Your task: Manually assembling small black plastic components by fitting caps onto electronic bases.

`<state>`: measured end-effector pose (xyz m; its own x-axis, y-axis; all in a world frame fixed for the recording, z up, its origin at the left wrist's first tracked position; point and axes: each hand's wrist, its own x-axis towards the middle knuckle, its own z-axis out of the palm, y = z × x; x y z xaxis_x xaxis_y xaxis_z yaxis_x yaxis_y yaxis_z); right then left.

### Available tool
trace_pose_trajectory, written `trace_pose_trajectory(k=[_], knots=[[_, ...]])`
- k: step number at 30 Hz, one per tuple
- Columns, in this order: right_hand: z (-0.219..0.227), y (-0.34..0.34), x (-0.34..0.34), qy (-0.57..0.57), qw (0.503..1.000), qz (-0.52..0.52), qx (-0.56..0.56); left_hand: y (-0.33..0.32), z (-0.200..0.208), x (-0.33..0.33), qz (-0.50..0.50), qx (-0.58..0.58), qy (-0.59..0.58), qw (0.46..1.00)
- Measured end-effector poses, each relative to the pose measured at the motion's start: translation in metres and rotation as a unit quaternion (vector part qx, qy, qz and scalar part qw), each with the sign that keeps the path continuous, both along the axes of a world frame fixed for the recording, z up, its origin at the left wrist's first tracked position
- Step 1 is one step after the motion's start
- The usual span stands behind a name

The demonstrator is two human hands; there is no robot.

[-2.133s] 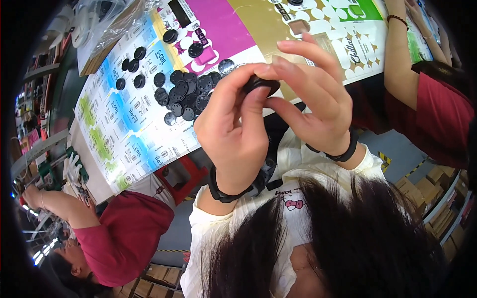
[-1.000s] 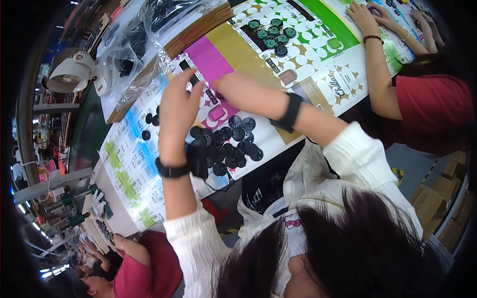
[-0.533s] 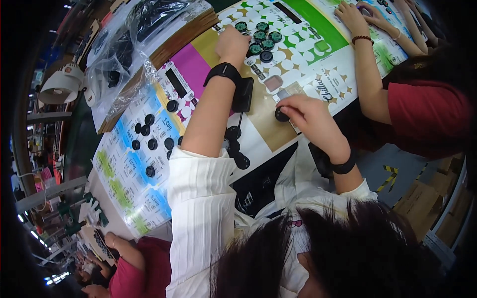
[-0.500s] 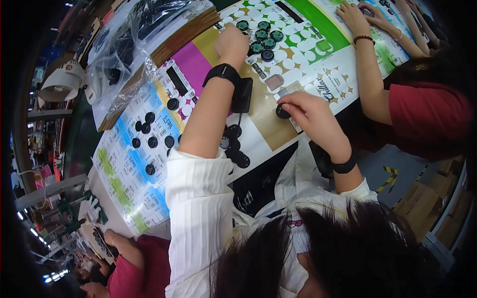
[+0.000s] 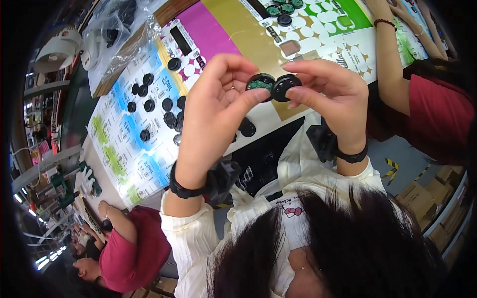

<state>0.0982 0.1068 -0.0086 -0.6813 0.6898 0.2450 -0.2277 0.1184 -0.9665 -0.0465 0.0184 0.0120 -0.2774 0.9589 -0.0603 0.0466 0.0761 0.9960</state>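
My left hand [image 5: 214, 99] pinches a round black housing [image 5: 260, 85] with a green circuit board inside it. In my right hand [image 5: 338, 94], thumb and fingers grip a round black cap [image 5: 285, 89] with small holes in its face. The two pieces are held edge to edge, touching or nearly so, above the near side of the table. Farther off, several round black housings with green boards [image 5: 287, 8] lie on the printed sheet, a plain black disc [image 5: 284, 20] beside them.
Several black round parts [image 5: 170, 119] are scattered over the blue-and-white sheets at left. Clear plastic bags [image 5: 117, 49] lie by a wooden edge [image 5: 171, 11]. A co-worker's arm [image 5: 390, 59] reaches over the table at right; another person in red [image 5: 131, 248] is at lower left.
My left hand has come back from the far cluster with a green-board housing. My right hand has raised its black cap, and the two pieces now meet in front of me.
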Motion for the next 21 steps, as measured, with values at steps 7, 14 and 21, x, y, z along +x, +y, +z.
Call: trace_pose_trajectory(k=[7,14,21], knots=[[-0.003,-0.012,-0.010,-0.002,0.999,0.025,0.044,-0.023,-0.006,0.024,0.119,0.067,-0.152,0.979],[-0.009,-0.013,-0.017,-0.010,0.947,-0.044,0.317,-0.029,-0.027,0.027,0.172,0.147,-0.124,0.966],[-0.022,-0.017,-0.027,0.020,0.908,-0.068,0.412,-0.031,-0.031,0.026,0.235,0.140,-0.124,0.954]])
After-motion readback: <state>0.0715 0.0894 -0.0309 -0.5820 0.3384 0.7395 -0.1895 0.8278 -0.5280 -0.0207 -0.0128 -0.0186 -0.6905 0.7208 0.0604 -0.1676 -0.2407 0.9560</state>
